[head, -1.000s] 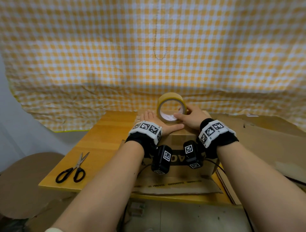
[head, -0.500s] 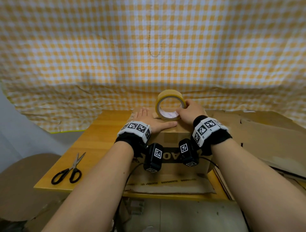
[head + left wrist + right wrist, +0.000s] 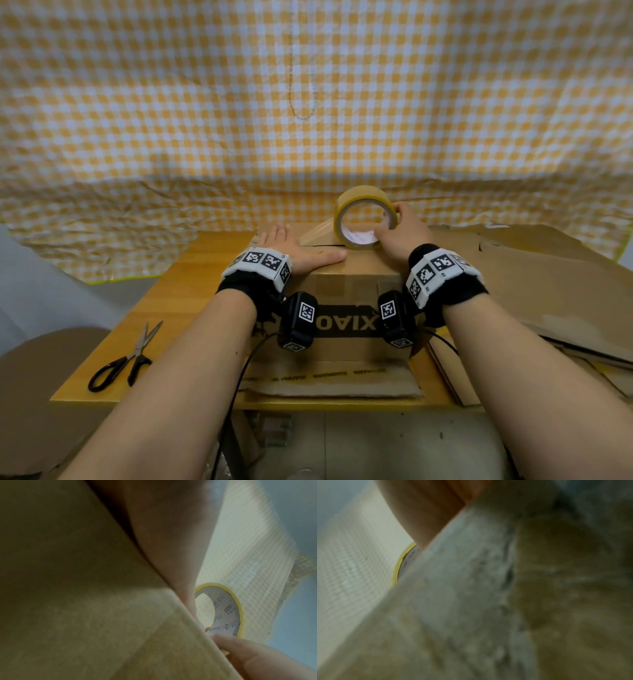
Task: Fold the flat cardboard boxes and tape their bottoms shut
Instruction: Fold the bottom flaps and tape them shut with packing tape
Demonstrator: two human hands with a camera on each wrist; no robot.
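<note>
Cardboard box (image 3: 356,291) stands bottom-up at the table's (image 3: 191,274) near edge, its flaps pinned shut by the left hand (image 3: 294,246) lying flat. The right hand (image 3: 399,229) grips the tape roll (image 3: 364,219) upright on the seam, likely ready to run a strip.

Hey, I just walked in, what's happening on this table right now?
A person is taping up a brown cardboard box standing on the wooden table. Their left hand lies flat on the box's top flaps, holding them down, while their right hand grips a yellowish roll of packing tape standing on edge over the flap seam. Black-handled scissors lie untouched at the table's left, and flat cardboard waits on the right.
</note>
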